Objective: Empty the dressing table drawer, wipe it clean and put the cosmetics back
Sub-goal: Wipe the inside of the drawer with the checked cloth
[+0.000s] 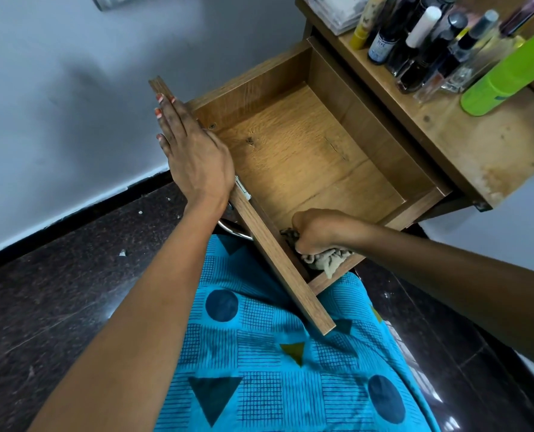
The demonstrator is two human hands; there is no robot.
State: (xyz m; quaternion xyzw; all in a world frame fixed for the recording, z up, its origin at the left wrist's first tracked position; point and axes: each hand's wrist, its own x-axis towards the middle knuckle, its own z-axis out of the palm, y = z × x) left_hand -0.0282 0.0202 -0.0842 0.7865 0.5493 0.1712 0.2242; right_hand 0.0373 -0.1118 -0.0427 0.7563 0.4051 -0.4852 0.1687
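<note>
While pulled fully out, drawer (pixel 306 151) bare inside. Left hand (pixel 194 154) flat, released, on front panel. Right hand (pixel 318 230) clenched on cloth (pixel 325 258) at 6 o'clock corner. Cosmetics (pixel 440 45) crowded on bench (pixel 477 151) at 2 o'clock.

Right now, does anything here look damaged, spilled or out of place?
Mostly minor wear: the drawer floor has a dark scratch, the table top shows pale blotchy staining near its corner, and small white debris lies on the dark floor.
</note>
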